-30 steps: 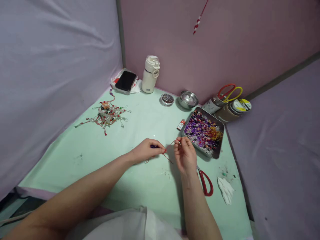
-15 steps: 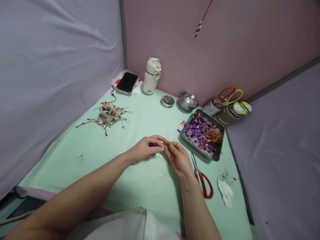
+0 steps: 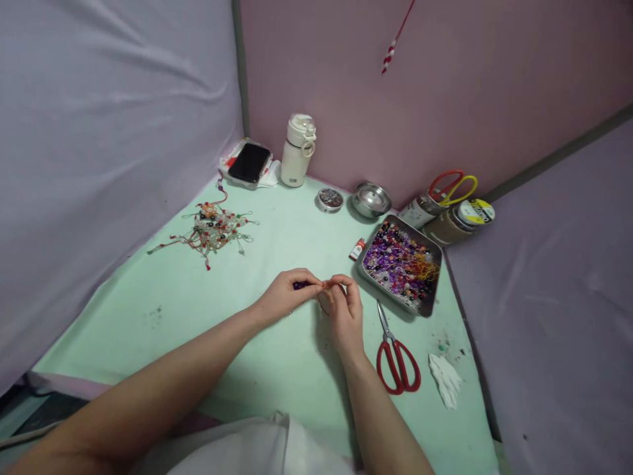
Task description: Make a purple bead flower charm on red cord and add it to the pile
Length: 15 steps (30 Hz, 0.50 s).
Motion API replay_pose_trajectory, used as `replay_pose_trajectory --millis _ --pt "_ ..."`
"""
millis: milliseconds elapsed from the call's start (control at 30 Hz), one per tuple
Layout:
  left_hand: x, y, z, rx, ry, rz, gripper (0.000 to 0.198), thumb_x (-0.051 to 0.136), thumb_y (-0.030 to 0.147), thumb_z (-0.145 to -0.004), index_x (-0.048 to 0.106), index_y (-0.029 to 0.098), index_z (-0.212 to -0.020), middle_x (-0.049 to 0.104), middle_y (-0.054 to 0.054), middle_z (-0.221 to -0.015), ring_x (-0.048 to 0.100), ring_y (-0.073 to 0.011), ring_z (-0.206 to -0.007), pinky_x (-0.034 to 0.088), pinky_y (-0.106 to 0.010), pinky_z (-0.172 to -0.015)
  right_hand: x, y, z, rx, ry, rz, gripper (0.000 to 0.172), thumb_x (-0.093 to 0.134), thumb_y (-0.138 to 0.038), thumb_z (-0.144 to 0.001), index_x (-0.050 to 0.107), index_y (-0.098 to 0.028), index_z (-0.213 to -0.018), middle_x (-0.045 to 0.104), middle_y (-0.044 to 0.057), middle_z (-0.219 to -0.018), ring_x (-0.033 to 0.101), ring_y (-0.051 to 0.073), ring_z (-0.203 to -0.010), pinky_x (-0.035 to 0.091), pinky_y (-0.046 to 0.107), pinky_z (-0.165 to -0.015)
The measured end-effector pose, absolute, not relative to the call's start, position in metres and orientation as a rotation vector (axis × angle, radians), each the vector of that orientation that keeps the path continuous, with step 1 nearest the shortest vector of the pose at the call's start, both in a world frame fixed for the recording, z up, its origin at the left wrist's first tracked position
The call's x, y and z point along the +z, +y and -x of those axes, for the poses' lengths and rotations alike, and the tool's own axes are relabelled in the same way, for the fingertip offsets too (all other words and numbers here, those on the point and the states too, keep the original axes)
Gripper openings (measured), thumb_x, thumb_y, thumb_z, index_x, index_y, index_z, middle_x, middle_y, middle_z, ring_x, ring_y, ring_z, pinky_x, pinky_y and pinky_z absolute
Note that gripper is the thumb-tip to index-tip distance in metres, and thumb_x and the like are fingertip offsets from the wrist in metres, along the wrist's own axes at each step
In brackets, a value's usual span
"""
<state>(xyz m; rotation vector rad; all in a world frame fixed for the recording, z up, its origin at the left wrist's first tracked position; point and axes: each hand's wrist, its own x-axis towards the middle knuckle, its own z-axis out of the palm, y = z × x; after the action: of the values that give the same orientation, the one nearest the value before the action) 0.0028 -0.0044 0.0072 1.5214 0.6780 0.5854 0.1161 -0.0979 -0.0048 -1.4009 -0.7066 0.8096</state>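
The site is a small, screened bead-craft workspace; whether it belongs to a home or a workshop cannot be determined. Fabric walls [image 3: 123, 112] border a green table [image 3: 277, 244]. Indicators, clocked from the view centre: bead tray [image 3: 431, 301], 3 o'clock; scissors [image 3: 390, 336], between 4 and 5 o'clock; beaded cords [image 3: 216, 228], 9 o'clock; phone [image 3: 250, 163], 10 o'clock; bottle [image 3: 295, 163], 11 o'clock.

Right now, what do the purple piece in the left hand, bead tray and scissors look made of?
Purple piece: perhaps plastic or glass; smooth, dark, but mostly hidden.
Bead tray: likely metal; grey, rim sheen.
Scissors: metal-looking blades, shiny grey; handles perhaps plastic, smooth, evenly red.
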Motion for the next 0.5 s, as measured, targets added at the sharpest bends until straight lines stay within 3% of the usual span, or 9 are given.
replay_pose_trajectory --millis 100,200,367,500 --pt "0.0036 -0.0047 -0.0034 0.609 0.668 -1.595 0.015 0.062 0.027 -0.08 0.072 0.016 -0.081 0.068 -0.004 -0.084 0.06 -0.0152 -0.082 0.045 -0.027 -0.078 -0.01 -0.0946 -0.1143 0.971 -0.582 1.302 0.021 0.052 -0.042 -0.088 0.049 -0.025 -0.099 0.056 -0.002 -0.076 0.054 0.013 -0.067 0.042 0.024 -0.06" --pt "-0.0002 -0.0046 -0.0039 0.613 0.69 -1.625 0.014 0.061 0.024 -0.08 0.072 0.017 -0.084 0.069 -0.005 -0.087 0.061 -0.0155 -0.084 0.044 -0.028 -0.082 -0.0114 -0.0918 -0.1168 1.061 -0.572 1.3 0.02 0.053 -0.043 -0.087 0.051 -0.024 -0.094 0.046 -0.008 -0.06 0.04 0.009 -0.05 0.03 0.022 -0.048" --pt "-0.0024 -0.0065 -0.006 0.602 0.715 -1.615 0.015 0.061 0.025 -0.079 0.072 0.017 -0.085 0.069 -0.005 -0.087 0.061 -0.0162 -0.086 0.045 -0.029 -0.082 -0.0072 -0.0926 -0.1203 0.861 -0.696 1.506 0.017 0.056 -0.038 -0.085 0.054 -0.022 -0.09 0.053 -0.004 -0.071 0.048 0.012 -0.063 0.038 0.025 -0.059" --pt "-0.0013 -0.0092 -0.0066 0.539 0.774 -1.477 0.022 0.06 0.033 -0.08 0.071 0.016 -0.087 0.065 -0.003 -0.078 0.054 -0.0117 -0.063 0.042 -0.024 -0.058 -0.0078 -0.0949 -0.1217 0.659 -0.866 1.608 0.015 0.055 -0.036 -0.086 0.055 -0.022 -0.088 0.057 0.0 -0.079 0.051 0.015 -0.072 0.042 0.028 -0.068"
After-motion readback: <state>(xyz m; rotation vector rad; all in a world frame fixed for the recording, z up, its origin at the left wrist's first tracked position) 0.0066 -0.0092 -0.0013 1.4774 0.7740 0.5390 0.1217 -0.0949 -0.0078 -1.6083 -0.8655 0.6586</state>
